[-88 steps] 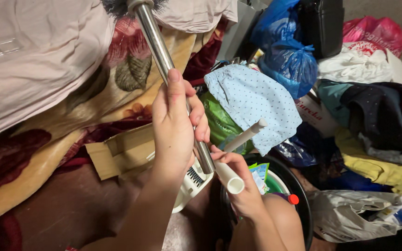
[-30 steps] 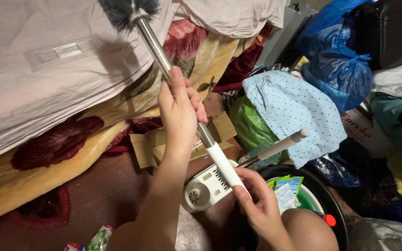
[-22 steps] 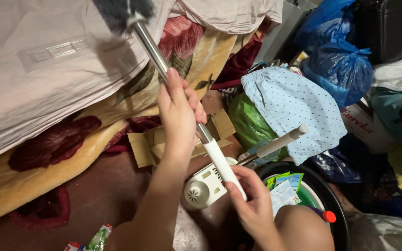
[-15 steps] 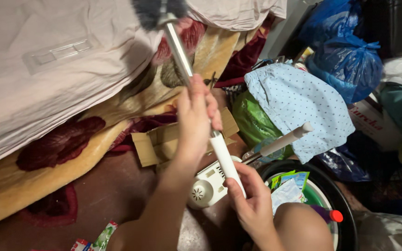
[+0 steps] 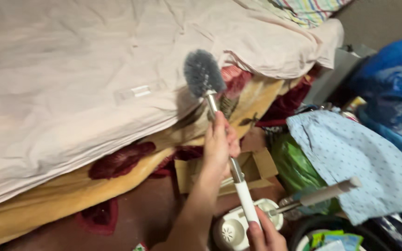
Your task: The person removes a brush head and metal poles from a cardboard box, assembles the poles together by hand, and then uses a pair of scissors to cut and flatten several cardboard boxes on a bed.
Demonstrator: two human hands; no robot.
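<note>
I hold a long brush (image 5: 224, 139) tilted up in front of me, both hands clamped on it. My left hand (image 5: 220, 148) grips the shiny metal shaft about halfway along, fingers wrapped round it. My right hand (image 5: 265, 234) closes on the white handle end, low at the bottom edge of view, so only part of that hand shows. The hands are apart, one above the other along the shaft. The grey bristle head (image 5: 203, 73) points up and away from me, in front of the pale pink sheet (image 5: 70, 69) that hangs over the bed. Under the sheet lies a yellow blanket with dark red flowers (image 5: 117, 162). Behind my left wrist sits an open cardboard box (image 5: 257, 166) on the floor. Just below the white handle is a white plastic holder (image 5: 231, 227). To the right, a light blue dotted cloth (image 5: 350, 158) drapes over a green bag (image 5: 294, 167), and a second white-handled rod (image 5: 324, 195) leans out from beneath the cloth. Blue plastic bags (image 5: 396, 83) lie further right.
</note>
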